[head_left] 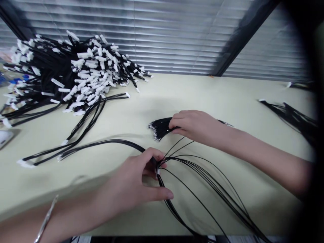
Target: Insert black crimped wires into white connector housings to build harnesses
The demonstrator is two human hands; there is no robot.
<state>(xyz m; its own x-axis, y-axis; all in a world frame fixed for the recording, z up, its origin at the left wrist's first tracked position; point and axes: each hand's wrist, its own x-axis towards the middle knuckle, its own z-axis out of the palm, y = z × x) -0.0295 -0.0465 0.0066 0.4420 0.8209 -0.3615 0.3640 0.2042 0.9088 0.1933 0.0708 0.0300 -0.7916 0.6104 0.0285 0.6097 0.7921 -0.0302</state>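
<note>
Near the table's middle, my left hand (136,182) has its fingers curled round a bundle of black wires (129,143) at a small white connector (158,170); its thumb stands apart from the fingers. From there several thin black wires (202,172) fan out to the lower right, past the front edge. Further back, my right hand (189,124) is closed over a dense bunch of short black wires (162,127), whose silvery ends point left. Its fingertips are partly hidden underneath.
A large heap of black cables with white connectors (88,74) fills the back left. Looped cables (93,118) lie before it on the table (172,91). More black cables (291,114) are at the right. A white object (5,137) sits at the left edge, and window blinds (164,33) are behind.
</note>
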